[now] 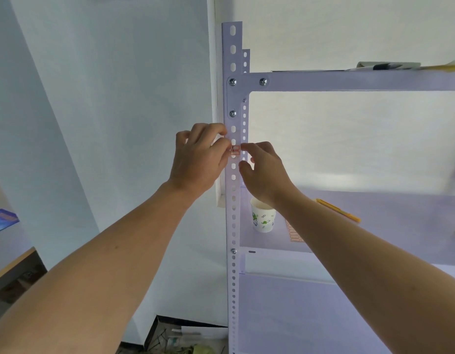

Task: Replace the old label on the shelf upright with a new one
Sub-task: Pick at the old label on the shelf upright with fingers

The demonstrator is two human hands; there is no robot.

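- My left hand [199, 157] is raised to the left side of the shelf upright [233, 200], fingers curled, thumb and forefinger tips pressed onto the left edge of the label [235, 150].
- My right hand [263, 172] comes in from the right of the upright, forefinger stretched out with its tip touching the label's right edge; the thumb hangs free just below, the other fingers loosely bent.
- The label is a small white sticker with red-orange printing, lying flat on the front face of the upright, below the three bolts of the corner bracket [232, 98] and between my two sets of fingertips.
- I cannot tell whether it is fully stuck down or partly lifted.
- Right of the upright and below my right wrist, a paper cup [262, 218] with green leaf print stands upright on the lower shelf [374, 213].
- Further right of the upright on that shelf, a sheet of red-orange labels [295, 235] shows from under my right forearm, and a yellow utility knife [341, 210] lies beyond the forearm.
- Low down, left of the upright's foot, an open cardboard box [175, 335] holds mixed items.
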